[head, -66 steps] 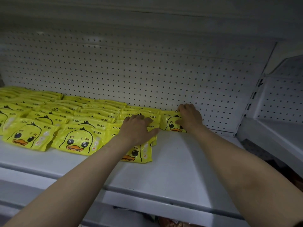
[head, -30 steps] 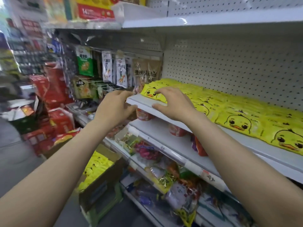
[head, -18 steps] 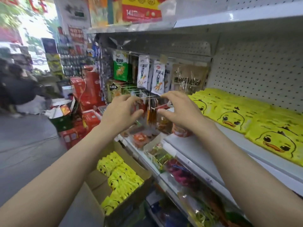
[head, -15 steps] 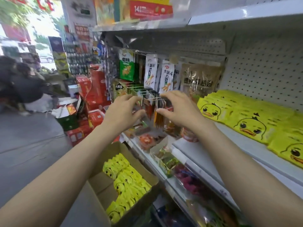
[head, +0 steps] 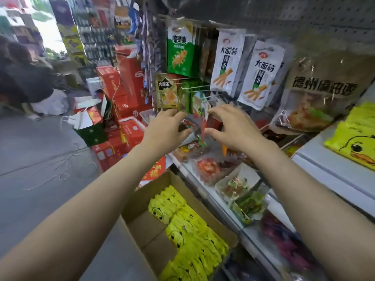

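Left hand (head: 168,128), right hand (head: 231,129) loosely curled, empty; duck packs (head: 188,230) in box (head: 148,234) lay straight below, equally near both.

Yellow duck-print packs (head: 188,236); red boxes (head: 129,78); green bag (head: 179,55).

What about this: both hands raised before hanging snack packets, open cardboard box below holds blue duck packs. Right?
No. Head view: the duck packs in the cardboard box are yellow, not blue. Left hand and right hand do hover before the hanging snack packets.
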`<state>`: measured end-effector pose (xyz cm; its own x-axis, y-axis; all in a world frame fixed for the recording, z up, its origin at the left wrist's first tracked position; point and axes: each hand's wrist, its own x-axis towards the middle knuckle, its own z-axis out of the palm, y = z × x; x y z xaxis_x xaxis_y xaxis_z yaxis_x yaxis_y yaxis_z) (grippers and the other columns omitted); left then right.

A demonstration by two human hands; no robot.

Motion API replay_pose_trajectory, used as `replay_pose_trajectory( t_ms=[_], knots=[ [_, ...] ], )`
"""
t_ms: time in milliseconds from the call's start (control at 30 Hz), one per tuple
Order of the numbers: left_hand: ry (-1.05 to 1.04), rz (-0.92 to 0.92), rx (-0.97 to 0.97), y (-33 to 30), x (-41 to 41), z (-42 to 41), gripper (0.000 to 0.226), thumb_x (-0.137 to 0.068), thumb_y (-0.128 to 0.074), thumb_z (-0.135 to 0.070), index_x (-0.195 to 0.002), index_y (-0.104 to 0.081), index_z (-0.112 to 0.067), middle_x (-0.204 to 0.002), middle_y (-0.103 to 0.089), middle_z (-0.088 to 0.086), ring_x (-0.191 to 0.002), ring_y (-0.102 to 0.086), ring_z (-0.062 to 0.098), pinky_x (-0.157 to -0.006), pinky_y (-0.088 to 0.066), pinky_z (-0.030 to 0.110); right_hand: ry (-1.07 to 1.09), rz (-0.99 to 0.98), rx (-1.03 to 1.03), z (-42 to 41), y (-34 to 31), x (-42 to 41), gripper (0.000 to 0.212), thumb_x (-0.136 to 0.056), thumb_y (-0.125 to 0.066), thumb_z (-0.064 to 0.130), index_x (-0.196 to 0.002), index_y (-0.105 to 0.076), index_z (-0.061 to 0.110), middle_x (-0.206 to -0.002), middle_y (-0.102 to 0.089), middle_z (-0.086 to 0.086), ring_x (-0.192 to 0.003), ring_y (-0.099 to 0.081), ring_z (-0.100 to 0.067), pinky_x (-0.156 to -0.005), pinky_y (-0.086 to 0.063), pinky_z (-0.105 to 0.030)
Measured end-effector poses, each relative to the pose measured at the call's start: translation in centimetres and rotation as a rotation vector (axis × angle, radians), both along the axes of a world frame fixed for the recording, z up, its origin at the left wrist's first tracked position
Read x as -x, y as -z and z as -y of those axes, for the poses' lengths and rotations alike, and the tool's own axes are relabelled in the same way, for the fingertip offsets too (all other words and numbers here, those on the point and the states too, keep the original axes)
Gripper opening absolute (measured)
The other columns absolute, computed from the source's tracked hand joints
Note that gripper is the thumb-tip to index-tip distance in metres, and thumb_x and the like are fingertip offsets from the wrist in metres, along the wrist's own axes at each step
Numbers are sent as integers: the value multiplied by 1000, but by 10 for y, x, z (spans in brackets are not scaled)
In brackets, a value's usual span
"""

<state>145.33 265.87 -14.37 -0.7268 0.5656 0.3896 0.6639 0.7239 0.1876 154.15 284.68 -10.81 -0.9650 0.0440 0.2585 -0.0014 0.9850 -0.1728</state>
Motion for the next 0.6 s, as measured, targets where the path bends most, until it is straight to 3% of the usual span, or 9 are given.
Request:
replay_pose_trajectory(
  t_ms=[200,333,433,600],
  knots=[
    [164,96,71,61,111,7,50,-92,-58,-42,-137,-51,-20,-132,-54,12,-120,-50,35,-93,-45,44,148,147,103,24,69,95,59,-95,-59,45,-147,-39,25,-151,-36,-1,-139,-32,-23,-108,-30,-33],
    [233,272,174,125,168,10,53,-87,-54,-48,-130,-55,-19,-127,-57,13,-119,-52,37,-91,-50,47,261,272,171,36,136,142,56,-91,-61,44,-141,-47,23,-145,-45,-5,-134,-39,-28,-104,-37,-37],
    [286,424,239,183,186,10,49,-86,-61,-45,-129,-57,-21,-126,-57,15,-115,-55,38,-92,-49,47,337,407,206,42,198,159,52,-87,-65,44,-132,-54,20,-133,-54,-9,-124,-50,-31,-96,-44,-37],
    [341,632,393,289,189,17,49,-87,-64,-39,-129,-56,-14,-124,-57,19,-110,-58,39,-90,-47,43,413,655,294,50,303,151,52,-84,-65,49,-126,-56,21,-127,-57,-10,-119,-53,-32,-91,-49,-40]
  ],
)
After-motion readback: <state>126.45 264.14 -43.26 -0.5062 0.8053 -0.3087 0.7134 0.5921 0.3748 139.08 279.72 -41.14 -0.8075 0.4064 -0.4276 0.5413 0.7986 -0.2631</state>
